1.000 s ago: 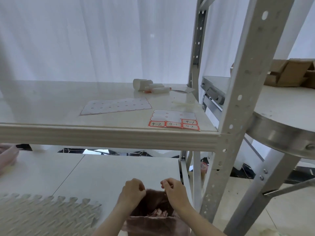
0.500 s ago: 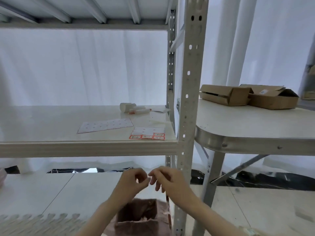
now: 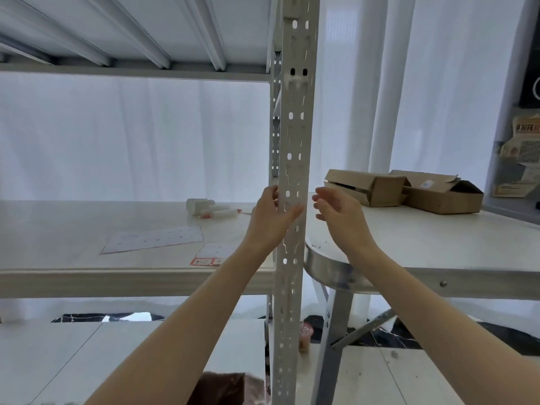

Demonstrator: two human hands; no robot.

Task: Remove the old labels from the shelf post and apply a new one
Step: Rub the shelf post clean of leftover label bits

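White curtains behind the shelf; your left hand (image 3: pixel 270 220) grips the shelf post (image 3: pixel 295 135), and your right hand (image 3: pixel 339 217) hovers just beside it, fingers loose, empty.

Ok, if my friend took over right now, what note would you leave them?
Left hand grips the shelf post just above the shelf.
Right hand is open beside the post, not touching, nothing visible in it.
The red-edged label sheet lies on the shelf.
Done: no label clearly shows on the post, old or new.
Left: peel a new label and stick it on.
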